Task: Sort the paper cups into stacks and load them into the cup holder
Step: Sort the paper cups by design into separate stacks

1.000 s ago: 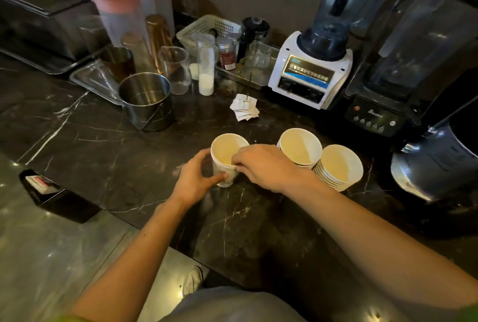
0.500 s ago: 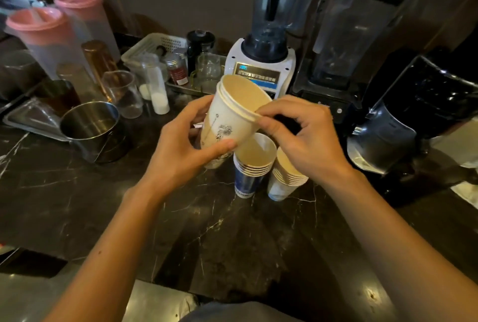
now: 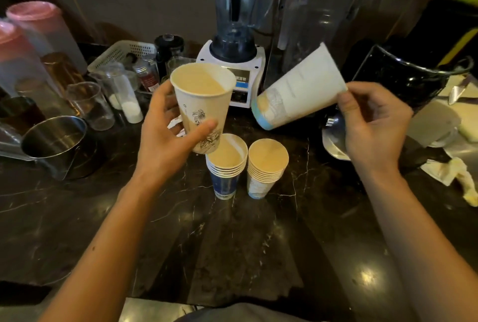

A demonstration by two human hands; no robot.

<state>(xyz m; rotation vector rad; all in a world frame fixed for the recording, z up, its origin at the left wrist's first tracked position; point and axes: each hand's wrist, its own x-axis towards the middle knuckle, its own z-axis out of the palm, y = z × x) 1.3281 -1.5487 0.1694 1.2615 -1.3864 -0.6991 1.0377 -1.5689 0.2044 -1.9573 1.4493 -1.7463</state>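
My left hand [image 3: 168, 138] grips a tall white paper cup with a dark drawing [image 3: 201, 104], held upright above the counter. My right hand [image 3: 372, 125] pinches the rim of a second tall white cup with a pale blue base band [image 3: 297, 91], tipped sideways with its bottom pointing left. Below them, two stacks of several smaller cups stand side by side on the dark marble counter: a blue-printed stack [image 3: 226, 166] and a white stack [image 3: 266, 166]. No cup holder shows in this view.
A white-based blender [image 3: 232, 50] and a second blender jar [image 3: 323, 24] stand behind the cups. A steel pot [image 3: 57, 140], glasses, pink-lidded jugs [image 3: 33, 34] and a white basket [image 3: 121, 52] crowd the left. A black pitcher [image 3: 403, 83] and a crumpled cloth [image 3: 455, 174] lie right.
The tall cups were lifted from the counter and pulled apart: my right hand has drawn one cup off to the right and tipped it, while my left hand keeps the other upright.
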